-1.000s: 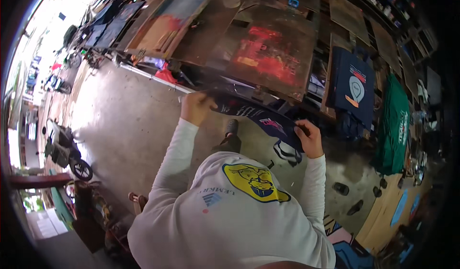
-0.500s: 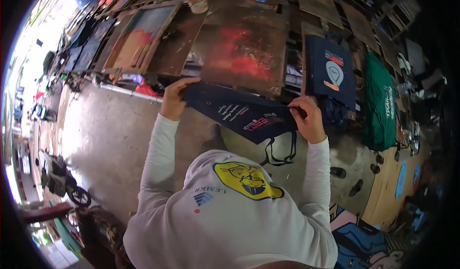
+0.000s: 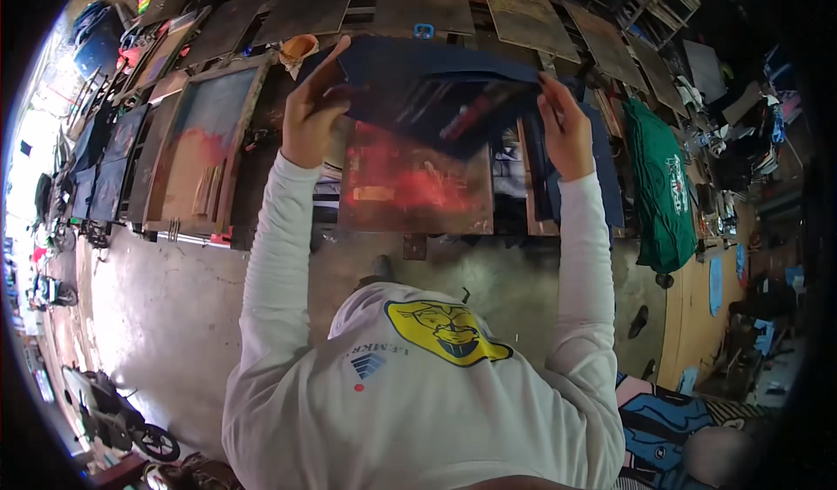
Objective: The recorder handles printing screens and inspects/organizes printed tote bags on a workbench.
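A navy tote bag with white and pink print is stretched between my two hands, slightly blurred. My left hand is closed on its left upper corner. At the right corner, my right hand pinches the cloth between thumb and fingers. Below the raised bag lies a brown board stained with red ink; the bag covers its far part. Another navy bag lies to the right, partly hidden behind my right hand and forearm.
A wooden-framed printing screen rests left of the stained board. Behind my left hand is an orange-rimmed tub. Folded green cloth with white print lies at the right. More boards line the far side, and a motorcycle stands lower left.
Both hands have moved up and away from my body, carrying the navy tote bag from the bench's near edge to above the stained board. My view has shifted too.
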Motion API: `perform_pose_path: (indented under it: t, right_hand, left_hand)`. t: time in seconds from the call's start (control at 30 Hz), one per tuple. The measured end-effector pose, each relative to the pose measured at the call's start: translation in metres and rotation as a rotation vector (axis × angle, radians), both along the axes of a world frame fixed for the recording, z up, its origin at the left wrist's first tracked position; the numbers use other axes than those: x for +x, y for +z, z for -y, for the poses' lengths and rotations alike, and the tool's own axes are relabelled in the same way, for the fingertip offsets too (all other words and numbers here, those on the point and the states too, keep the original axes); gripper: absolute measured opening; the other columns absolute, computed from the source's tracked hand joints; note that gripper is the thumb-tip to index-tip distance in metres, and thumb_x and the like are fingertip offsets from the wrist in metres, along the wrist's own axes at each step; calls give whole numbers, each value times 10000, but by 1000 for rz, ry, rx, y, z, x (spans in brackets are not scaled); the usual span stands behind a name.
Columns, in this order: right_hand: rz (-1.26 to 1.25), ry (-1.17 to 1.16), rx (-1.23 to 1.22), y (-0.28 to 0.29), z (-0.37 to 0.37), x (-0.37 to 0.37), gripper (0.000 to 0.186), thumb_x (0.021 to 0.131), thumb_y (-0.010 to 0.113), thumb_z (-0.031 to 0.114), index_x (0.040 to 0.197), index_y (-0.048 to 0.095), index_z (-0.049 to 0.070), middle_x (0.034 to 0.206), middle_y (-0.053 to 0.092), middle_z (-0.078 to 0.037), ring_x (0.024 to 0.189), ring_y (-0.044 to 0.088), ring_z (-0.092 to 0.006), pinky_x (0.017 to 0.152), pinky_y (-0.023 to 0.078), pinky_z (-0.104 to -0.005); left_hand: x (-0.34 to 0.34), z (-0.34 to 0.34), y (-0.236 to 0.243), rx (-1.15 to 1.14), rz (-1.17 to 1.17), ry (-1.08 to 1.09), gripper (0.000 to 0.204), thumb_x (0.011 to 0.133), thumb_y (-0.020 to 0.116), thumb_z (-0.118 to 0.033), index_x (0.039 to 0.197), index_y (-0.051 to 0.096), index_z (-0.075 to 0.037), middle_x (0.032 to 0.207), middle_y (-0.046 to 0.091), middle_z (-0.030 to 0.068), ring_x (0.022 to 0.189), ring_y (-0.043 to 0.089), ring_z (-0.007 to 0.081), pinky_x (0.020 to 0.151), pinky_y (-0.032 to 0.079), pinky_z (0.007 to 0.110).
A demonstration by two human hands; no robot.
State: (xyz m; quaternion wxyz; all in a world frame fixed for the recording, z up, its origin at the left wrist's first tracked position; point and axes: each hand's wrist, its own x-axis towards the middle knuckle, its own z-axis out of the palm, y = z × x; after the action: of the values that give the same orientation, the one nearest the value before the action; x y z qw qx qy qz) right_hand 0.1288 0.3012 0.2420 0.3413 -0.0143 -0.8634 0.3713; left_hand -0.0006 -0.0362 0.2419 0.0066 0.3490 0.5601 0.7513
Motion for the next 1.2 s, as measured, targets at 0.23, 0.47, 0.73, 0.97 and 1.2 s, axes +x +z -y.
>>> perform_pose_path:
  t: [0.23,0.47,0.73,0.97,1.2]
  right_hand:
    - [62,154,-558,-89,-11,-89,494,1018,523,281,1465,430,91,1254,617,-109,1088,612,-180,854,509,-306]
    - [778,99,-1358,-213,17,-49,596,990,428,568,1386,471,125,1159,672,-141,848,675,-227,744,553,-385]
    - [788,61,-1146,-289,4,-41,165,887,692,119,1038,662,60,711,585,26,612,542,-89,512,397,-239]
    - [700,144,-913,-317,-31,-39,170,891,684,148,744,610,105,671,550,37,573,498,-83,482,362,-250]
    - [868,328,-1358,-219,-14,-8,60,914,639,125,882,603,88,873,630,15,810,610,-119,683,543,-302]
  left_hand:
    - [7,-16,-104,-306,61,-70,881,790,554,28,1565,142,-50,1449,460,106,1095,547,149,950,441,269]
    - [19,-67,-248,-677,-14,-250,930,817,574,47,1574,56,-109,1566,312,159,1363,432,250,1049,422,350]
    - [40,-85,-295,-339,513,-392,920,842,621,69,1577,113,-153,1573,265,171,1290,501,193,954,498,320]
    - [78,-102,-241,-251,934,-175,668,923,606,-45,1522,316,-106,1356,544,187,1118,609,159,853,532,299]
    - [65,-20,-303,-247,928,644,167,940,641,-165,1059,642,-48,827,669,42,648,589,89,540,462,219]
